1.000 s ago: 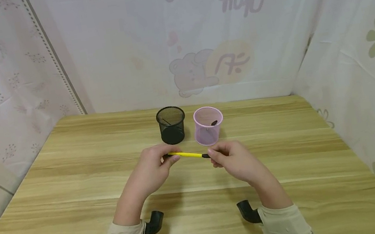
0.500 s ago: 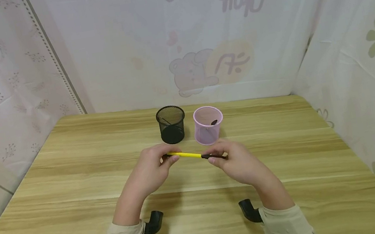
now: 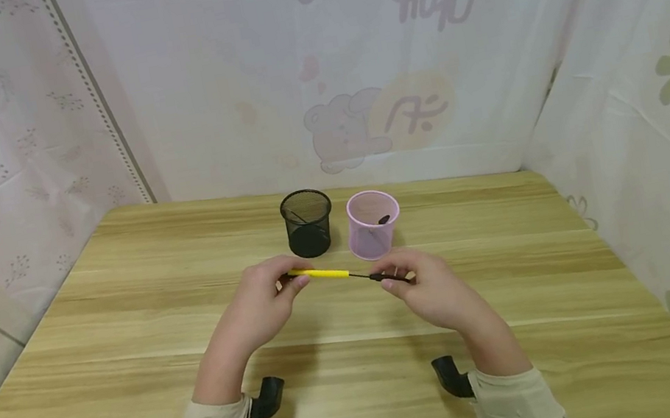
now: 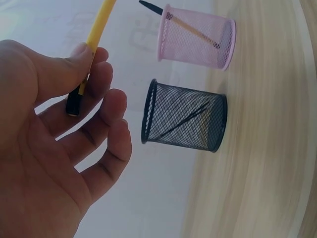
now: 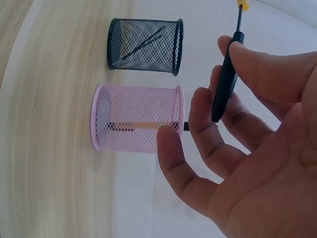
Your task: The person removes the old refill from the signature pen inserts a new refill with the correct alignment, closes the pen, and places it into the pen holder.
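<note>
Between my hands, above the table, a pen is drawn apart. My left hand (image 3: 251, 307) pinches its yellow barrel (image 3: 322, 273) between thumb and fingers; the barrel's black end (image 4: 74, 103) shows in the left wrist view. With thumb and fingertips, my right hand (image 3: 433, 292) holds the pen's tapered black section (image 5: 227, 84). A thin dark refill (image 5: 239, 19) bridges the gap between the two parts, its far end hidden in the barrel. Just beyond stand a pink mesh cup (image 3: 371, 241) and a black mesh cup (image 3: 310, 241).
Inside the pink cup leans a yellow pen (image 4: 193, 31) with a black end. Thin black sticks (image 4: 184, 121) slant within the black cup. The wooden table (image 3: 128, 335) meets hanging cloth (image 3: 210, 111) behind. Black curved pieces (image 3: 267, 399) jut from both sleeves.
The black section has come away from the yellow barrel, exposing the thin refill. My right hand shifted its hold along the black section, and both hands moved slightly apart.
</note>
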`<action>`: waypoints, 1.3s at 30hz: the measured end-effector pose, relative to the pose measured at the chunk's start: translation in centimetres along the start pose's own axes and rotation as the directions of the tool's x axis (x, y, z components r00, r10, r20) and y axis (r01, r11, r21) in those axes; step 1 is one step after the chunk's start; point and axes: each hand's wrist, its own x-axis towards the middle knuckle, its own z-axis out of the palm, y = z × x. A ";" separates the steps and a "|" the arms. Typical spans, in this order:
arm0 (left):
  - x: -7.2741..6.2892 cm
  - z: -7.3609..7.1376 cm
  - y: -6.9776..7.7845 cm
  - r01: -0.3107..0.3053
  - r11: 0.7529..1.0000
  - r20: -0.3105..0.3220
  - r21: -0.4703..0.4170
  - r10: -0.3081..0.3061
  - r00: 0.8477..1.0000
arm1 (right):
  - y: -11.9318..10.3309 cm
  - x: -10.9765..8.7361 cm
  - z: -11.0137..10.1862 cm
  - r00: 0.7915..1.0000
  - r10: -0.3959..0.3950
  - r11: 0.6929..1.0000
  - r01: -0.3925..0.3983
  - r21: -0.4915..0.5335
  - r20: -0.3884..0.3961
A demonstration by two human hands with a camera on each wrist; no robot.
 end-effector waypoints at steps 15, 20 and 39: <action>-0.2 -1.0 -1.3 0.069 0.998 0.010 -0.002 -0.069 0.998 | 0.4 -0.1 -0.8 0.999 0.044 0.999 -0.044 0.003 -0.031; -0.2 -0.9 -2.4 0.076 0.994 0.085 0.080 -0.083 0.993 | 0.6 -0.1 -0.7 0.997 0.067 0.998 -0.067 0.001 -0.026; 1.6 0.1 -7.5 0.028 0.845 0.147 0.534 -0.126 0.981 | 1.0 0.2 -0.6 0.999 0.043 0.999 -0.043 -0.006 0.018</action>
